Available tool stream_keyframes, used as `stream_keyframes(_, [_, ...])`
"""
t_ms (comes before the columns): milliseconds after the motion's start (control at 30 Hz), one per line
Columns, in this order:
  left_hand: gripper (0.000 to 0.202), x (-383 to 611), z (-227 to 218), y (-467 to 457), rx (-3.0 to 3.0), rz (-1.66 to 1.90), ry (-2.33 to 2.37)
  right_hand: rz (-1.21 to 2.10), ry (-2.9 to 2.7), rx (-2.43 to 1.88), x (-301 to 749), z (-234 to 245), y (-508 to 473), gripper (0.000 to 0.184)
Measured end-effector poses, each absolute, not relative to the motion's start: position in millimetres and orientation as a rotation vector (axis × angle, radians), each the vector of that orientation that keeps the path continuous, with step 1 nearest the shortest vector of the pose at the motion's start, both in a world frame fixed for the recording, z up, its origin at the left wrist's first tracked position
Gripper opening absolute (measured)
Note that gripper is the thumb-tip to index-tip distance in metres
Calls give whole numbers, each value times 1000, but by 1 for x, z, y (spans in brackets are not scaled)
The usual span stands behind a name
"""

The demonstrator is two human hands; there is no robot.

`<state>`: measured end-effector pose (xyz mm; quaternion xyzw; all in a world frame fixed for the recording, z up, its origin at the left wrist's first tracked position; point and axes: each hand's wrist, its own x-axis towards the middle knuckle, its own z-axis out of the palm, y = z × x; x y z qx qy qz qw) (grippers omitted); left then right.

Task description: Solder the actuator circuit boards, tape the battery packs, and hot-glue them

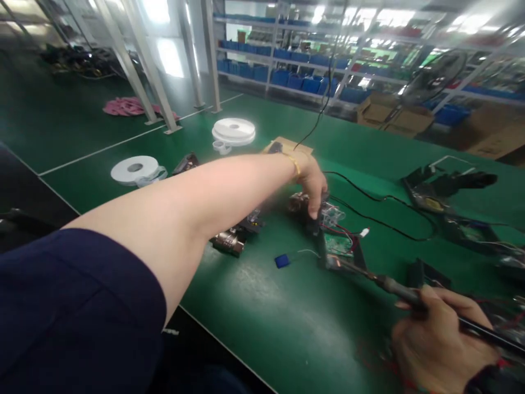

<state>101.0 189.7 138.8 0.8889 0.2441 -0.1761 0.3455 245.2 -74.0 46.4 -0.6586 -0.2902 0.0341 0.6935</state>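
A green workbench (287, 328) runs under both hands, with white tape rolls (233, 131) well beyond the left hand and black cables (381, 219) trailing off to its right. The left hand (314, 183), arm stretched out, presses down with closed fingers on a small clear-and-black part at the top of a wired circuit board (338, 243). The board lies just below that hand, between the two hands. It looks light, stiff and fragile, its thin wires easily snagged, so the edges seem the safest hold. The right hand (438, 339) is wrapped tight around a soldering iron (394, 287), tip toward the board. A small blue component (282, 261) lies near the board's left. No readable writing shows.
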Motion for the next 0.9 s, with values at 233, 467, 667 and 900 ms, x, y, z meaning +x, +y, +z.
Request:
stream_keyframes(233, [75,99,146,187,2333,-580,643,-15,-614,-1507,243,45,-75,11])
stream_keyframes(467, [95,75,125,152,2649,-317,720,-169,-625,-1547,251,47,-83,16])
stream_keyframes(667, [81,50,113,78,2978,244,932,-51,-619,-1603,258,47,-84,48])
stream_keyframes(900, [29,38,41,9,3135,843,965,239,-650,-1516,256,34,-73,68])
